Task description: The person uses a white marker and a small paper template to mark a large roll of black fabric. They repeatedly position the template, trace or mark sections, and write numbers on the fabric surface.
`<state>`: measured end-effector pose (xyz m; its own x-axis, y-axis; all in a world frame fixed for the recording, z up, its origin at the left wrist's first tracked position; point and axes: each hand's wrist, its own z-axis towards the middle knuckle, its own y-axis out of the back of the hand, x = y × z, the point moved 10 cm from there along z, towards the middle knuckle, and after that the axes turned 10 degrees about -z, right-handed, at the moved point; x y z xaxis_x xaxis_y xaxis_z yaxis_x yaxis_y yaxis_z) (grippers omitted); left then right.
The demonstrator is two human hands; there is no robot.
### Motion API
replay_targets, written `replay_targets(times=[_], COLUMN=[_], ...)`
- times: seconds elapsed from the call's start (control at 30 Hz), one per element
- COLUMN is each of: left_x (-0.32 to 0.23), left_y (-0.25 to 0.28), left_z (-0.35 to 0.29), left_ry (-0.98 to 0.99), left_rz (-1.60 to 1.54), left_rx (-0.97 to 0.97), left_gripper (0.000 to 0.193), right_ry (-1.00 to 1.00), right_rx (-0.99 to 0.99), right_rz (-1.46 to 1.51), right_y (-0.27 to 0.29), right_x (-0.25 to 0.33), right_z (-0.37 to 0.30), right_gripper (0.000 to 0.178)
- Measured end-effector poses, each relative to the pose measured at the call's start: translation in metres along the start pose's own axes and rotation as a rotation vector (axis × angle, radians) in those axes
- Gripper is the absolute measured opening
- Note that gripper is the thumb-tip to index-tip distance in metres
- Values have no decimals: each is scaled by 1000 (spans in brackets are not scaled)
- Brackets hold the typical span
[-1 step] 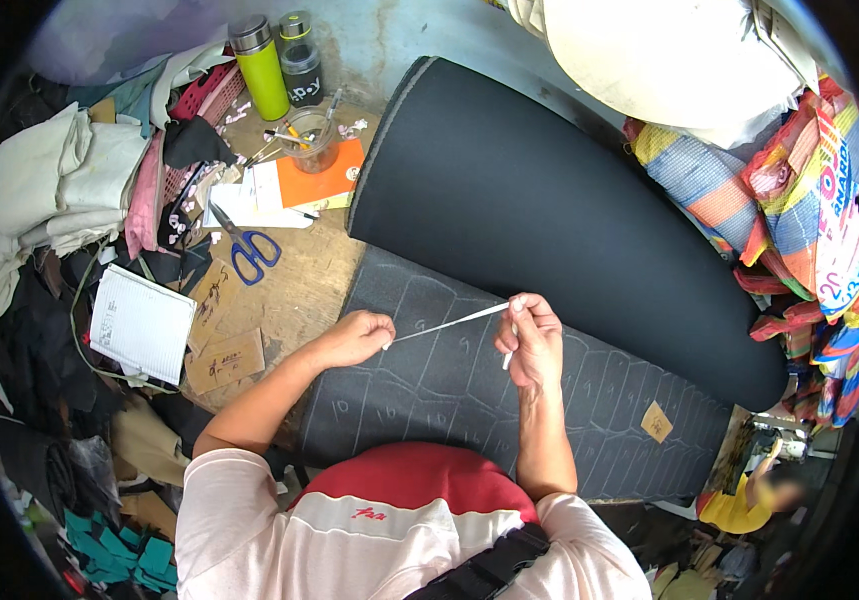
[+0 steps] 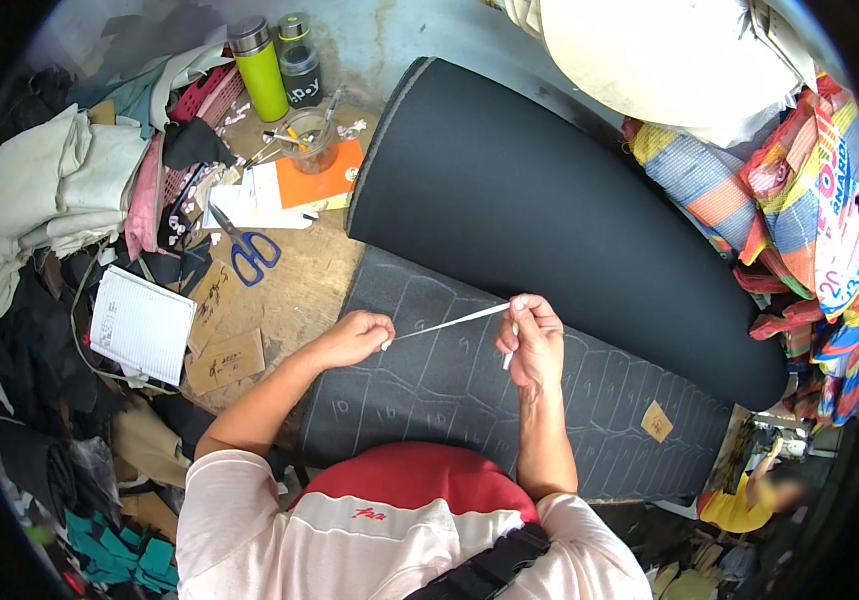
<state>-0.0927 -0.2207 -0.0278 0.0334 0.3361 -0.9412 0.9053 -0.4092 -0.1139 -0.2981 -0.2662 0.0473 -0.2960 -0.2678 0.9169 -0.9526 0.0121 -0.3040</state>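
A narrow white strip [image 2: 464,319] is stretched between my two hands above dark fabric [image 2: 419,390] marked with chalk outlines. My left hand [image 2: 357,338] is closed in a pinch at the strip's thin left end. Its wider right end is gripped by my right hand [image 2: 532,340], held higher, with thumb and fingers pressed together. A slim white stick [image 2: 507,359], perhaps a marking pencil, pokes down from the same right hand. Beyond my hands lies a big roll of black fabric [image 2: 539,210]. A small brown card [image 2: 656,422] rests on the marked fabric to the right.
Blue-handled scissors [image 2: 253,256], an orange card [image 2: 321,172], a cup of pens [image 2: 307,152] and a green bottle [image 2: 261,75] are on the wooden table [image 2: 304,280]. Left are a notebook [image 2: 142,322] and piled cloth [image 2: 69,180]. A person in yellow [image 2: 734,511] sits far right.
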Motion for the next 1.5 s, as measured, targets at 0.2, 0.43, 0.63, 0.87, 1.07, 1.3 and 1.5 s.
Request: replay_targets(times=[0.2,0.43,0.63,0.87,1.07,1.3,1.5], left_x=[10,53,85,56,-9,-81,-113], left_y=[9,18,18,23,14,106,262], left_z=[-8,1,8,16,-8,-27,21], left_ry=[-43,-58,-2,-127,-226,-532,-809], left_rz=[-829,-1394,-1582,-1758,-658,-252,-1008], left_rx=[-185,-544,-804,-402,-247,-815,-730], left_gripper=[26,21,24,32,35,36,10], right_ry=[-121,-60,248,400,-23,64,568], right_rx=[-75,4,85,105,193,218,0], right_rz=[-126,-275,-640,-847,-540,-517,-1194], right_y=[9,-27,-63,-78,-77,-96,-67], right_x=[-18,-36,-10,-1,-11,-1,-65], right_z=[-2,-23,-43,-54,-25,10,3], right_gripper=[19,17,9,11,11,24,17])
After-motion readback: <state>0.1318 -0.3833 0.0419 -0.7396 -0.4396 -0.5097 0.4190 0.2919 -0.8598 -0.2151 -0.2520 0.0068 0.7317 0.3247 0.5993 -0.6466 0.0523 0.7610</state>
